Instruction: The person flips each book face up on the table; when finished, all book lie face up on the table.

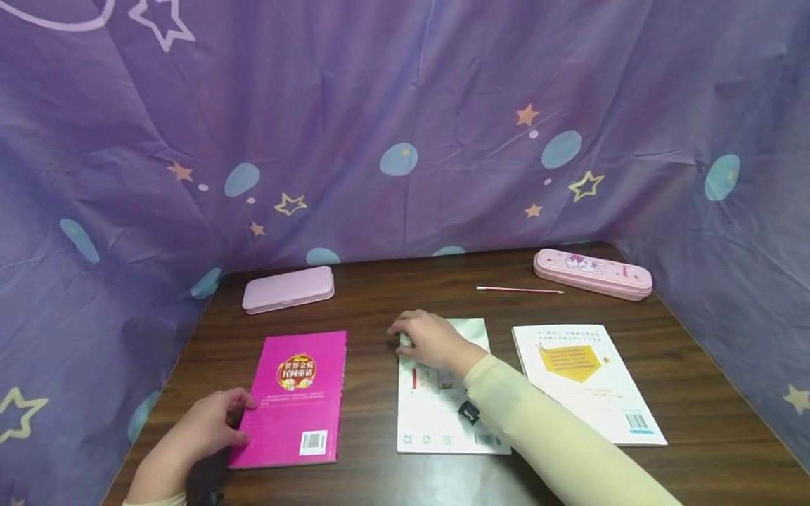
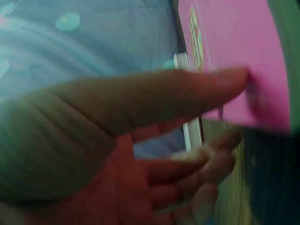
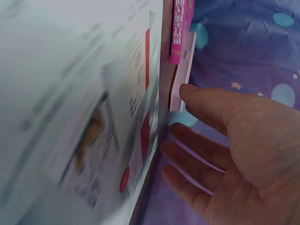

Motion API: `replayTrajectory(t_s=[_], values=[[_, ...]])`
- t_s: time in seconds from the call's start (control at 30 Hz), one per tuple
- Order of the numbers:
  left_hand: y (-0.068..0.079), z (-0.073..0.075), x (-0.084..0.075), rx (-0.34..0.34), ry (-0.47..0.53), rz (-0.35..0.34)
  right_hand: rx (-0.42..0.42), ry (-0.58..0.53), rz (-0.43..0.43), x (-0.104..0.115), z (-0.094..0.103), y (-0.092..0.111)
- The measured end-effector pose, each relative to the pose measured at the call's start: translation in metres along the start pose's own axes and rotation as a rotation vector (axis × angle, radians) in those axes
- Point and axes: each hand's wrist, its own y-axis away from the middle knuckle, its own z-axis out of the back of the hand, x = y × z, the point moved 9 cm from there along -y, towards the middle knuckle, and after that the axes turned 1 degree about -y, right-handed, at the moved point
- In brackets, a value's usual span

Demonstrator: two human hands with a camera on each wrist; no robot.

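A magenta book (image 1: 297,414) with a round emblem lies flat at the left. My left hand (image 1: 199,429) is at its left edge, loosely bent; in the left wrist view the thumb (image 2: 225,82) reaches to the pink cover (image 2: 234,37), and the other fingers are beside the book without curling round it. A white book (image 1: 436,414) with small pictures lies in the middle. Over its upper left part is my right hand (image 1: 436,342), its forearm crossing the lower right. In the right wrist view the right hand (image 3: 220,150) has relaxed, spread fingers and nothing in them.
A second white book (image 1: 595,393) with a yellow panel lies at the right. Along the back are a plain pink case (image 1: 288,289), a red pencil (image 1: 519,289) and a pink pencil case (image 1: 591,274) with a cartoon rabbit. Purple cloth (image 1: 405,105) surrounds the brown table (image 1: 380,295).
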Motion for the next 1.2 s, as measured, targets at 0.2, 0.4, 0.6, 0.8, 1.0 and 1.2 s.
replayTrajectory(t_s=[0.2, 0.4, 0.6, 0.8, 1.0, 1.2], values=[[0.014, -0.005, 0.007, 0.124, 0.157, -0.127, 0.051, -0.007, -0.009, 0.011, -0.009, -0.022], [0.022, -0.013, 0.01, 0.188, 0.236, -0.174, 0.052, 0.059, 0.048, 0.031, -0.028, -0.036], [0.023, -0.014, 0.006, 0.169, 0.196, -0.246, 0.075, 0.017, 0.065, 0.043, -0.044, -0.054], [0.021, -0.016, 0.004, 0.144, 0.127, -0.241, 0.078, -0.026, 0.089, 0.054, -0.051, -0.069], [0.023, -0.016, 0.006, 0.092, 0.105, -0.257, 0.094, -0.078, 0.15, 0.064, -0.052, -0.075], [0.023, -0.011, 0.008, 0.054, 0.117, -0.259, 0.09, -0.121, 0.171, 0.066, -0.049, -0.077]])
